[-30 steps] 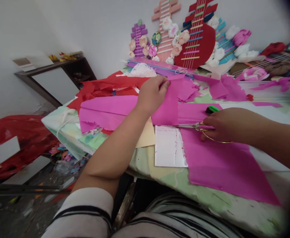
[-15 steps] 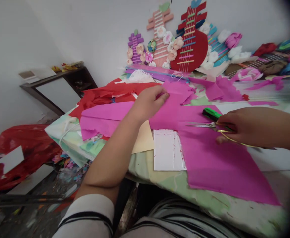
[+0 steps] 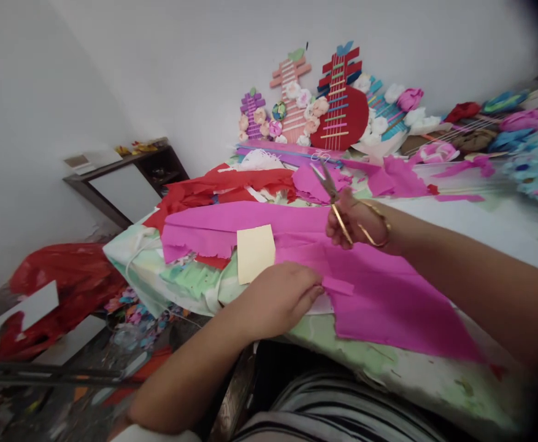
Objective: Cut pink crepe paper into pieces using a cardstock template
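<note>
My left hand (image 3: 289,298) is closed on the near left edge of a sheet of pink crepe paper (image 3: 388,294), where a small folded flap (image 3: 338,286) sticks out by the fingertips. My right hand (image 3: 361,218) is raised above the sheet and grips scissors (image 3: 327,184) with gold-coloured handles. Their blades point up and away, slightly parted, touching no paper. A cream card (image 3: 256,253) lies just beyond my left hand. Another length of pink paper (image 3: 204,224) stretches to the left.
Red paper (image 3: 195,190) and white shreds (image 3: 262,159) lie farther back on the cloth-covered table (image 3: 374,350). Decorated instrument shapes, one a red guitar (image 3: 346,116), lean on the wall. A low cabinet (image 3: 126,184) and a red plastic bag (image 3: 66,270) are at the left.
My left hand has come nearer, folding pink paper over the white board. My right hand has lifted left with the scissors, now pointing up. The green-handled tool is no longer visible.
</note>
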Action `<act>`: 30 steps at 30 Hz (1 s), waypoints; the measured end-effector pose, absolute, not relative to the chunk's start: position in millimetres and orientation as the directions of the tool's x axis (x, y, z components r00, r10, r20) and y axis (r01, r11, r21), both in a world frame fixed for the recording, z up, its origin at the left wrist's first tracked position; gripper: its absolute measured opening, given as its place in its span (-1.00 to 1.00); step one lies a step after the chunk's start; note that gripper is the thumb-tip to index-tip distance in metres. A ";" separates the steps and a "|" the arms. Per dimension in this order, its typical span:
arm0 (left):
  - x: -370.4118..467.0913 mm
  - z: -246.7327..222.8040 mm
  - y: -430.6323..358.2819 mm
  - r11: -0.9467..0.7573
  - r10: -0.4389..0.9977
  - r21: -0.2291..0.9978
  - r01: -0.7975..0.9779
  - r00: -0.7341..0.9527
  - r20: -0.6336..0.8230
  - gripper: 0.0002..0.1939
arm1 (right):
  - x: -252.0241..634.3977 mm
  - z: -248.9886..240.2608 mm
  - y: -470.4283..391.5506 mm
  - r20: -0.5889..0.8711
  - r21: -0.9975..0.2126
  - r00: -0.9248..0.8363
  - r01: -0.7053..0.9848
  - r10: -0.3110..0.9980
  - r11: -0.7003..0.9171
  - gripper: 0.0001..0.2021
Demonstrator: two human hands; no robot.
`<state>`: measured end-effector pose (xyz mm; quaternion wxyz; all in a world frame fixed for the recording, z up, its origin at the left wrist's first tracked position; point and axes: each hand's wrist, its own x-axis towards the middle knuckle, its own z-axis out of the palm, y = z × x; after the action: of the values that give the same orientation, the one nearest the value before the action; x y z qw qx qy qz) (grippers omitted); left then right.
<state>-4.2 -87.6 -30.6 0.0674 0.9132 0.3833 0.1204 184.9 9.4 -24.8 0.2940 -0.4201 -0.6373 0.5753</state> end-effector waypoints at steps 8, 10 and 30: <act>2.4 -55.4 -100.6 -0.692 0.721 0.226 0.685 0.646 0.250 -0.74 | 135.1 -18.8 25.7 -0.310 -0.893 -0.517 -0.128 0.798 -0.431 -0.42; 2.8 -59.7 -103.2 -0.719 0.691 0.191 0.668 0.660 0.296 -0.72 | 128.7 -23.6 30.6 -0.342 -0.872 -0.541 -0.122 0.768 -0.474 -0.41; 2.0 -66.5 -112.1 -0.738 0.570 0.087 0.669 0.549 0.611 -0.81 | 133.8 -51.2 43.2 -0.165 -0.784 -0.733 -0.309 0.660 -0.539 -0.34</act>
<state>2.0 -112.1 -66.5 -0.0784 0.8766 0.3534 0.3172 133.8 43.2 -51.2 0.2859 -0.2274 -0.3858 0.8472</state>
